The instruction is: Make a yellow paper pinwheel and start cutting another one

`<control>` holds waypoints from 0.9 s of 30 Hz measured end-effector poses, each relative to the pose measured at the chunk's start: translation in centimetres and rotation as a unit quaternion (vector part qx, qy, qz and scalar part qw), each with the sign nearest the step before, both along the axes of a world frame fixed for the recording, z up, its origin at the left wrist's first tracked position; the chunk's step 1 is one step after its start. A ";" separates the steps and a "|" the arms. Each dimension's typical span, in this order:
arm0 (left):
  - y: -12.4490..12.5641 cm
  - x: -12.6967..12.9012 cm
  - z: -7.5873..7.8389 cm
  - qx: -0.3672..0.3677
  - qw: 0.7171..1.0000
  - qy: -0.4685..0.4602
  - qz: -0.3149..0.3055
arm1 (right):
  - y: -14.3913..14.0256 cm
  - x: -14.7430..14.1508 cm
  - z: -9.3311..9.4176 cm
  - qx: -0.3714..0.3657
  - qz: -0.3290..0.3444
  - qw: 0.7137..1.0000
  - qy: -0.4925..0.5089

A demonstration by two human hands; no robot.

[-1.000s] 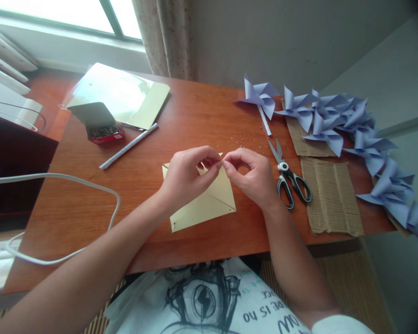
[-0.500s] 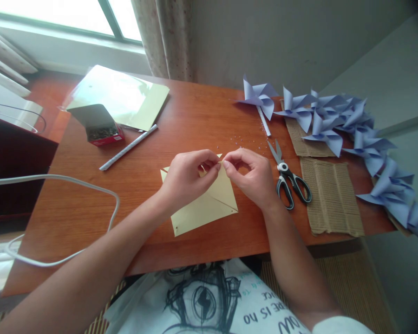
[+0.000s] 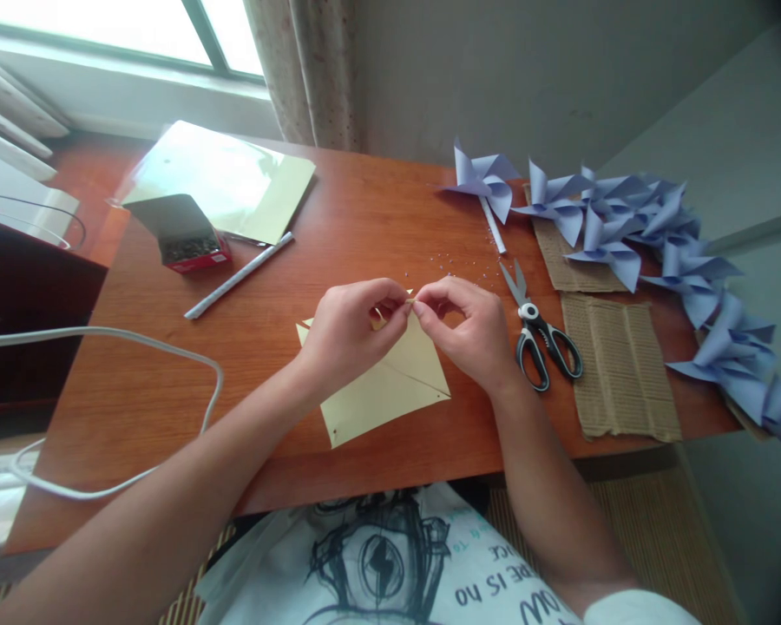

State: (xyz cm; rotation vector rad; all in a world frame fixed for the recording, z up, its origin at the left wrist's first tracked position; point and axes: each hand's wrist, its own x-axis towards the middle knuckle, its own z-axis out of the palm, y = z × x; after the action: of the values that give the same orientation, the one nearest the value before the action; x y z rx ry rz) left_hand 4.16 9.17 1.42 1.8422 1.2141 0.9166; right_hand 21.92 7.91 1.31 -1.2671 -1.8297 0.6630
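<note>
Yellow paper (image 3: 390, 386) lies mid-table, its near corner slid slightly toward you and rightward since a second ago, while your left hand (image 3: 344, 334) and right hand (image 3: 472, 330) still pinch its raised flap tips together, scissors (image 3: 539, 334) unmoved alongside.

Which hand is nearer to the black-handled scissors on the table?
Right. The right hand is just left of the black-handled metal scissors, not touching them. The left hand is farther left, across the yellow paper square.
</note>
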 end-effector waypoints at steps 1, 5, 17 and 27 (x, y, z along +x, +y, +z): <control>0.0 0.0 0.0 0.003 1.000 0.001 0.000 | 0.0 0.0 0.0 0.006 -0.001 1.000 -0.009; -0.1 -0.1 0.0 0.018 1.000 0.009 -0.004 | -0.1 -0.1 0.0 0.030 0.005 0.999 -0.038; 0.0 -0.2 -0.3 0.102 0.992 0.077 0.013 | -0.1 -0.1 -0.2 0.099 0.016 0.992 -0.082; 0.0 -0.2 -0.2 0.078 0.996 0.050 0.013 | -0.1 -0.3 -0.2 0.066 -0.012 0.997 -0.037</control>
State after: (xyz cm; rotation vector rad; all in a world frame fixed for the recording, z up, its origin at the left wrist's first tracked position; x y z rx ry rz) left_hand 4.00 9.15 1.20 2.0200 1.2611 0.9672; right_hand 21.64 7.79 1.06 -1.2392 -1.8832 0.4800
